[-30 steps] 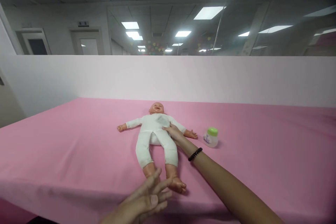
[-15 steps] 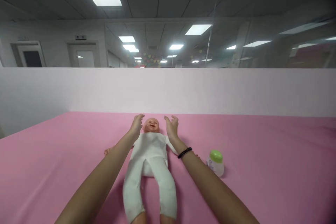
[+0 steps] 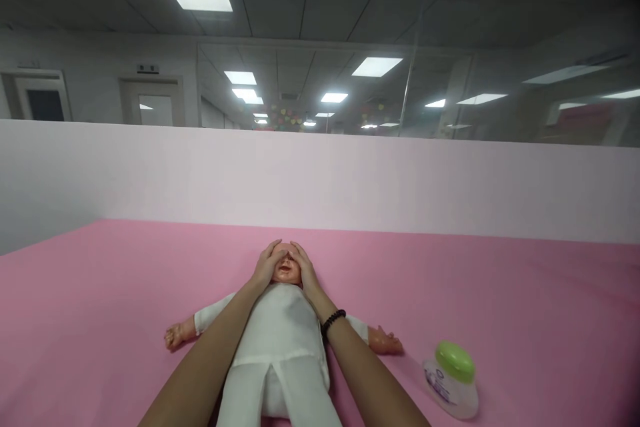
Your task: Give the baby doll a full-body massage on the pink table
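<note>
— Left hand [image 3: 267, 265] and right hand [image 3: 305, 268] have moved in from beside the head of a baby doll [image 3: 277, 327] and now lie over its upper face.

— How many of each thing are there?

— Two hands, one doll, one jar and one beaded bracelet [image 3: 333, 322], which is on the right wrist.

— Which way does the doll point?

— It lies on its back, head away from the person and feet toward them, its long axis running straight ahead. Both arms stretch out sideways.

— Are the hands gripping?

— Both are cupped, fingers curved, fingertips meeting on the forehead. Whether they grip or only rest there, I cannot tell.

— What about materials and shapes?

— The doll has a smooth, glossy vinyl head and hands and a soft white one-piece suit. It lies on a pink cloth [image 3: 100, 307]. Near its outstretched hand, on the person's right, stands a squat clear jar [image 3: 450, 387] with a rounded green lid.
</note>
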Motion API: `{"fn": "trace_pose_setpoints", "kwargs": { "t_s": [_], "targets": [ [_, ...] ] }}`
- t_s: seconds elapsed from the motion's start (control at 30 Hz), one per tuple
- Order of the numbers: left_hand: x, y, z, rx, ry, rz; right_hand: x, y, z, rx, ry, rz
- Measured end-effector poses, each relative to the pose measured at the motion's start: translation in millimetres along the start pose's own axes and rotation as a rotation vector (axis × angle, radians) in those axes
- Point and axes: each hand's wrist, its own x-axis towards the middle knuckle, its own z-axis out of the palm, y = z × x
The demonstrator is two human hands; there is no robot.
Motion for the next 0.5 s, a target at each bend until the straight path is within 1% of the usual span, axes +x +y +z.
{"fn": "trace_pose_setpoints", "kwargs": {
  "t_s": [0.13, 0.27, 0.4, 0.5],
  "targets": [
    [-6.7, 5.3, -6.4, -0.105, -0.059, -0.050, -7.9, -11.7, 1.0, -0.029, -0.011, 0.038],
    [-8.8, 10.2, -5.6, -0.129, -0.077, -0.081, -7.8, -12.3, 1.3, -0.015, -0.014, 0.058],
    [-9.8, 14.3, -3.5, -0.153, -0.070, -0.076, -6.3, -10.3, 1.2, 0.014, -0.028, 0.067],
    [-12.7, 17.9, -2.6, -0.162, -0.051, -0.111, -5.6, -9.0, 1.0, 0.084, -0.013, 0.085]
  ]
}}
